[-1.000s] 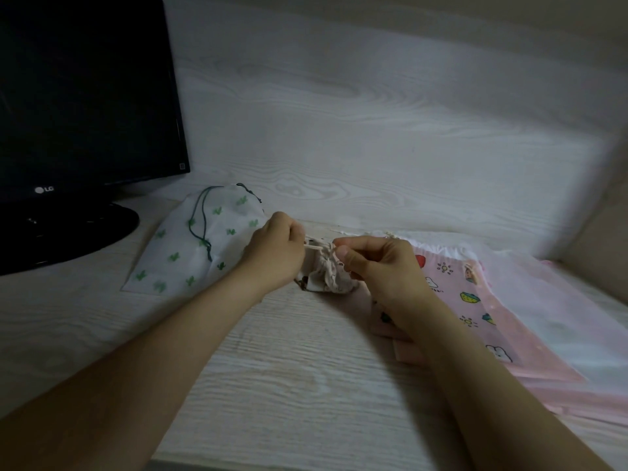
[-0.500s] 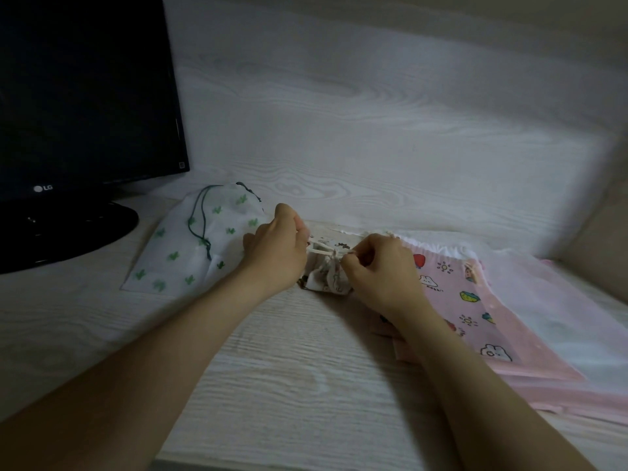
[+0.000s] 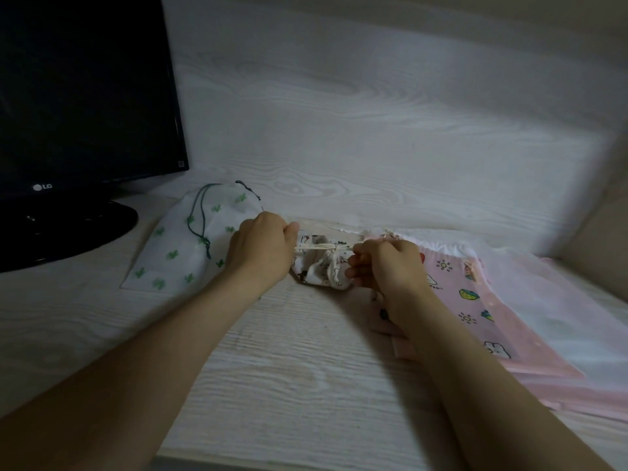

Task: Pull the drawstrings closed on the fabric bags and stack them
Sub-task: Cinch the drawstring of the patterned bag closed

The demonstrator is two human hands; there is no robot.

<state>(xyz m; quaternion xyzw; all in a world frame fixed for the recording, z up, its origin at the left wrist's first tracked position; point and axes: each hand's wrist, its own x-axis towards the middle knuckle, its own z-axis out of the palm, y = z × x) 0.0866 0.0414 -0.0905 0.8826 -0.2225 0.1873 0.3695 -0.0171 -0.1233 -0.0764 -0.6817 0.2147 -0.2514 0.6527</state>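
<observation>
Pale wood surface point(image 3: 289, 368): little printed bag point(image 3: 319, 273) sits mid-surface, mouth toward the wall point(image 3: 373, 130), cream drawstring point(image 3: 319, 247) stretched left-right, my left hand point(image 3: 261, 248) and right hand point(image 3: 387, 266) each pinching an end.

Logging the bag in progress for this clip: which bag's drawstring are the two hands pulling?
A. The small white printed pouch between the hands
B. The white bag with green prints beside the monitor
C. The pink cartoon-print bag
A: the left hand and right hand each pinch an end of the cream drawstring stretched across the small white printed pouch, whose mouth is gathered.
</observation>
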